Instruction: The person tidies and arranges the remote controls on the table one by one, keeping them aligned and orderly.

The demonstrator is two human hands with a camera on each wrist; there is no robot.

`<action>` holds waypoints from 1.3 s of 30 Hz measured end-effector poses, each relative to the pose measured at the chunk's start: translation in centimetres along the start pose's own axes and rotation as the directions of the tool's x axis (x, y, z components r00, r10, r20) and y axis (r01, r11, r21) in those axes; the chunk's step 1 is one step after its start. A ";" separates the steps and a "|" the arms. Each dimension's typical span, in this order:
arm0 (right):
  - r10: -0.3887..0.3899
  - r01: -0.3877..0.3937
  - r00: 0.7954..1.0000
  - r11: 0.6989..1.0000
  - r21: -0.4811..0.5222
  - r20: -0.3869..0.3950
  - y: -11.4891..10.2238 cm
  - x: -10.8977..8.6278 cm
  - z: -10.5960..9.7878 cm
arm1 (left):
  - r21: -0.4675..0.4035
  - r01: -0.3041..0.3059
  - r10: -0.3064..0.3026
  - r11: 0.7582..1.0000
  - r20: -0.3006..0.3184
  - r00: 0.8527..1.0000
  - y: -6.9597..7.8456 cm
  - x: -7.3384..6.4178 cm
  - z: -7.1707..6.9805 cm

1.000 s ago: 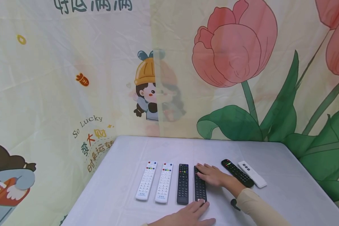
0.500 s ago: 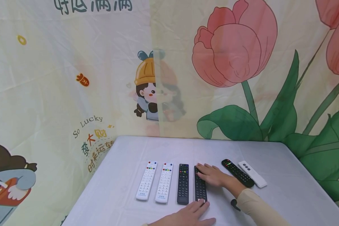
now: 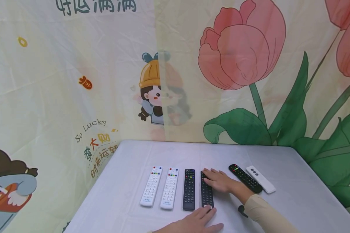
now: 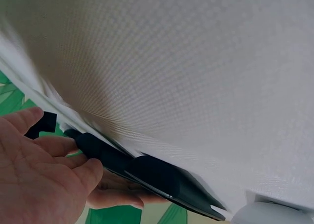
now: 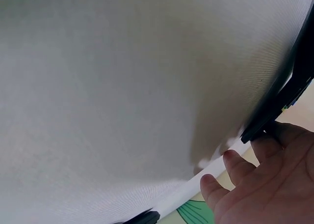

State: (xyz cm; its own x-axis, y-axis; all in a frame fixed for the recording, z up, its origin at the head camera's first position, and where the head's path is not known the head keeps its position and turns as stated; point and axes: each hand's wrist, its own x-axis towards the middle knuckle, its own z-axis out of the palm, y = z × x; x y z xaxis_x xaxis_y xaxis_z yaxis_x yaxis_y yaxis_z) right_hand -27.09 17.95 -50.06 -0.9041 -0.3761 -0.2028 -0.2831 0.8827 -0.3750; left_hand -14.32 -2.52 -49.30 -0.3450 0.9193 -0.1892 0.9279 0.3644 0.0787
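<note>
Four remotes stand in a row on the table, counted here as several; the rightmost is a black remote [image 3: 207, 192] lying lengthwise, its far end partly hidden. My left hand [image 3: 193, 221] touches its near end with outstretched fingers. Across its far end rests my right hand [image 3: 218, 181], fingers loosely extended. In the left wrist view, the fingertips of the left hand [image 4: 44, 180] meet the end of a dark remote [image 4: 162, 177]. The right wrist view has the right hand [image 5: 270, 177] with relaxed fingers against the end of a black remote [image 5: 289, 86].
Left of the touched remote lie another black remote [image 3: 188, 191] and two white remotes, one inner [image 3: 169, 189] and one outer [image 3: 151, 186]. Beyond the right wrist, a black remote [image 3: 245, 178] and a plain white remote [image 3: 260, 179] lie slanted on the white-covered table [image 3: 128, 155].
</note>
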 end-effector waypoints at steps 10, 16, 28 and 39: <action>-0.012 0.012 1.000 1.000 -0.023 0.004 0.0 0.0 -0.1 | -0.020 0.033 -0.032 0.999 0.029 0.999 0.2 0.1 0.0; -0.005 0.005 1.000 0.999 -0.036 -0.007 0.2 0.2 0.3 | -0.030 0.030 -0.029 0.999 0.033 0.999 0.3 0.0 -0.2; -0.017 0.016 1.000 0.999 -0.032 -0.016 0.2 -0.1 0.2 | -0.008 0.030 -0.030 1.000 0.023 0.999 0.3 0.2 0.0; -0.042 0.040 0.998 0.997 -0.068 -0.039 0.3 -0.3 0.3 | -0.016 0.048 -0.048 0.999 0.001 0.999 0.5 0.3 0.3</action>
State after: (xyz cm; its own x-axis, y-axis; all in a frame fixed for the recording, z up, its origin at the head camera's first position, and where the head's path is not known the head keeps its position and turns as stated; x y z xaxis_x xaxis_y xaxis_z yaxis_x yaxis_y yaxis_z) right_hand -26.79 18.26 -50.37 -0.9031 -0.4020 -0.1512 -0.3398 0.8841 -0.3207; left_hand -13.91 -2.08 -49.63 -0.3886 0.9008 -0.1939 0.9080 0.4101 0.0852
